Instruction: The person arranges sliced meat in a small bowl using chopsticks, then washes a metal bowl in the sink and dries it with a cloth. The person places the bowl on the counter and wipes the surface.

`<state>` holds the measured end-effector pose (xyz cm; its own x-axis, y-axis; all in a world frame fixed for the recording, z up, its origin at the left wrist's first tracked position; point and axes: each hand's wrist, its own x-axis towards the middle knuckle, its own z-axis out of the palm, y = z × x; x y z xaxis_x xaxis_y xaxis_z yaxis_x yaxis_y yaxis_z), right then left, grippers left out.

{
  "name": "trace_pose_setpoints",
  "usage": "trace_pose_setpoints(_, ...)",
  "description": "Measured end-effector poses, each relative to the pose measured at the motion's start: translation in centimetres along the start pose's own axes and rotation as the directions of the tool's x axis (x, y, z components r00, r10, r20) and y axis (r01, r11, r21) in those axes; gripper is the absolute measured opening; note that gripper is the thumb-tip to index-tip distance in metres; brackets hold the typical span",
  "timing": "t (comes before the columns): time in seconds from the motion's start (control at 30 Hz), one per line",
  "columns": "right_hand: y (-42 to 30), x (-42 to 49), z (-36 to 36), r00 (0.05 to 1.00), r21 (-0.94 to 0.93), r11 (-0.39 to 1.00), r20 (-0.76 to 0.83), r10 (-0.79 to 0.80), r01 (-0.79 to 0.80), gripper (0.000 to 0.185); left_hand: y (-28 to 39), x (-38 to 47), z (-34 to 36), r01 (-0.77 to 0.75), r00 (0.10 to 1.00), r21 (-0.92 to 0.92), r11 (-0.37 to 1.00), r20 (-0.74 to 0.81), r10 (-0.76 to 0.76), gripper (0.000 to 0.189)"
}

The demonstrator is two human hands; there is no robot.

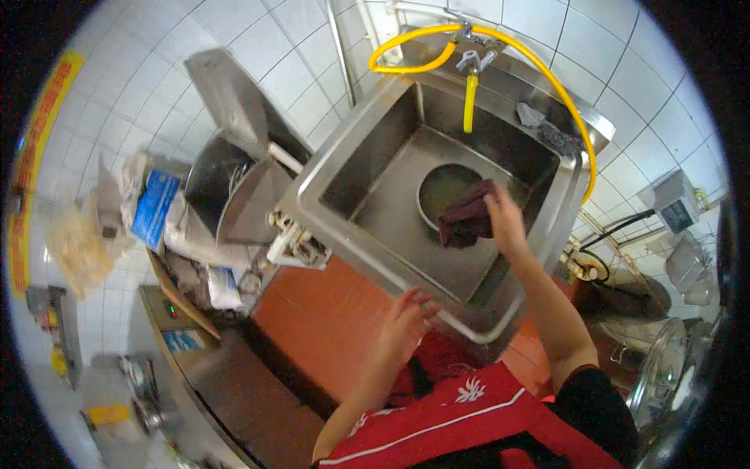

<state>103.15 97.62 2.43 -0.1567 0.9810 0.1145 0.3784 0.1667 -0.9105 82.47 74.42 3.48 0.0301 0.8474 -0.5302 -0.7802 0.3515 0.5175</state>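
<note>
A dark maroon cloth (467,217) hangs from my right hand (506,220), whose fingers grip its right end. It covers the lower right of a round bowl or pan (448,184) on the floor of the stainless steel sink (398,234). Over the sink's front rim, my left hand (408,319) has its fingers apart and nothing in it. Whether that hand touches the rim is hard to tell. A tap (473,60) with a short yellow hose end (470,102) points down into the basin from the back.
A long yellow hose (542,50) loops from the taps along the sink's right side. Grey scouring pads (548,129) lie on the back ledge. Left of the sink stands an open metal bin (225,176) near a blue packet (155,208). A brown-topped counter (252,387) lies lower left.
</note>
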Motion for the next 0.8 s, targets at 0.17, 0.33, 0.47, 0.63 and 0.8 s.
trace_pose_setpoints(0.17,11.6,5.1,8.7,0.956,-0.653,0.741,0.289,0.054,0.156,0.053,4.5,3.8,-0.6,0.151,0.982,0.213,0.965,-0.147,-0.121,0.047)
trace_pose_setpoints(0.33,18.3,5.8,12.7,0.842,-0.787,0.582,0.447,0.304,0.208,0.046,6.9,8.6,0.6,0.157,0.980,0.332,0.930,-0.166,-0.106,0.042)
trace_pose_setpoints(0.47,15.8,7.8,11.5,0.895,-0.685,0.728,0.314,0.318,-0.018,0.029,8.1,13.3,1.6,0.205,0.978,0.455,0.866,-0.120,-0.168,0.043)
trace_pose_setpoints(0.63,8.0,10.2,5.9,0.957,0.080,0.959,0.130,0.259,-0.271,0.022,9.3,23.9,4.3,-0.171,0.981,0.808,0.563,0.191,0.024,0.040)
trace_pose_setpoints(0.8,1.2,11.4,1.8,0.984,0.287,0.942,0.077,0.160,-0.175,0.018,10.6,32.9,11.1,-0.331,0.861,0.774,0.540,0.482,-0.164,0.039)
